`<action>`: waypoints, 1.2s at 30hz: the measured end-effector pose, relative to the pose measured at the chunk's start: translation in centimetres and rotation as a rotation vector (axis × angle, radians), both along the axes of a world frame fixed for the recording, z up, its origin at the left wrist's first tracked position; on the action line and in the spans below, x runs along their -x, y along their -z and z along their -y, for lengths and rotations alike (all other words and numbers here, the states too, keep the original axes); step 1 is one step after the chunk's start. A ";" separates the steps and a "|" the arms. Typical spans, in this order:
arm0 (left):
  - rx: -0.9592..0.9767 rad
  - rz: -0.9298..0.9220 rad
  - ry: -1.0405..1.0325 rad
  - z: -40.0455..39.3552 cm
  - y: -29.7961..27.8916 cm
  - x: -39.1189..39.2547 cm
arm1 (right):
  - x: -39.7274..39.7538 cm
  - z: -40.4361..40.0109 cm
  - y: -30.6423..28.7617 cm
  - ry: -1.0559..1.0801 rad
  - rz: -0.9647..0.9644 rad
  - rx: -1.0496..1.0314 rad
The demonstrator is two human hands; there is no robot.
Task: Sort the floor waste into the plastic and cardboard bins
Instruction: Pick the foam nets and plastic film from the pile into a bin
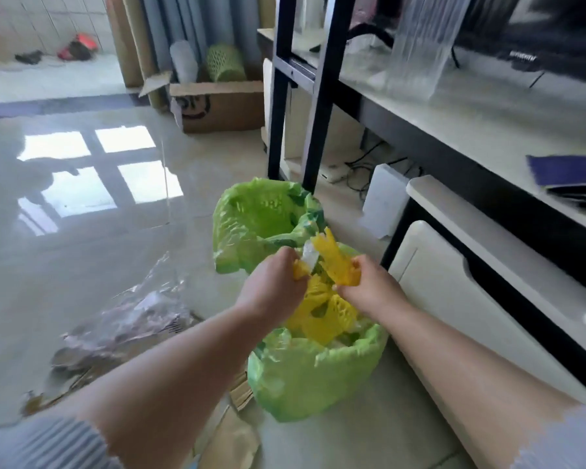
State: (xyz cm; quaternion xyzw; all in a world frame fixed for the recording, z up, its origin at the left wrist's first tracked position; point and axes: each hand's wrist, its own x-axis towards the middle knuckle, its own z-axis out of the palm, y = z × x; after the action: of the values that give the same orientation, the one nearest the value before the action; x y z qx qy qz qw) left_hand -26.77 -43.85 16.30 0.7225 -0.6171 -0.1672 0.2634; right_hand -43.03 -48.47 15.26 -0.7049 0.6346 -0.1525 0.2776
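Hands [318, 286] over near bin [318, 370] rim

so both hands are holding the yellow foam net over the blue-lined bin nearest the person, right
Not quite: the liner is green, not blue. The head view shows the left hand and right hand gripping the yellow foam net over the nearer green-lined bin.

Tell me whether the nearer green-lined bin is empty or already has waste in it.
Has waste in it. Yellow foam netting and pale scraps show inside the nearer bin, under both hands.
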 end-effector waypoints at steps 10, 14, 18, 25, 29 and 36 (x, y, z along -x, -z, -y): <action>-0.371 0.134 0.145 4.2 7.5 2.8 | -1.0 1.6 5.9 -0.247 -0.376 -0.210; -0.486 -0.018 0.140 5.2 8.0 2.5 | -1.1 2.5 5.9 -0.323 -0.427 -0.279; -0.384 -0.117 0.165 5.5 5.6 0.0 | -0.1 2.2 3.5 -0.370 -0.362 -0.234; -0.154 -0.156 0.132 2.6 2.2 -2.5 | 0.0 -0.6 -1.7 -0.340 -0.325 -0.073; 0.003 -0.229 0.063 -1.5 2.4 -6.2 | -4.1 -2.8 -3.2 -0.448 -0.230 0.089; 0.028 0.092 -0.157 -8.6 5.9 -20.7 | -17.5 -5.1 0.5 -0.790 -0.143 0.127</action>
State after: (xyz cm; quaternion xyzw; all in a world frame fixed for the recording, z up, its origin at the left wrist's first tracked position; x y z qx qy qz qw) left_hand -6.05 -35.22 10.36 0.7718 -0.5722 -0.1040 0.2571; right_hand -25.51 -43.41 14.80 -0.9191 0.3219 -0.0233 0.2260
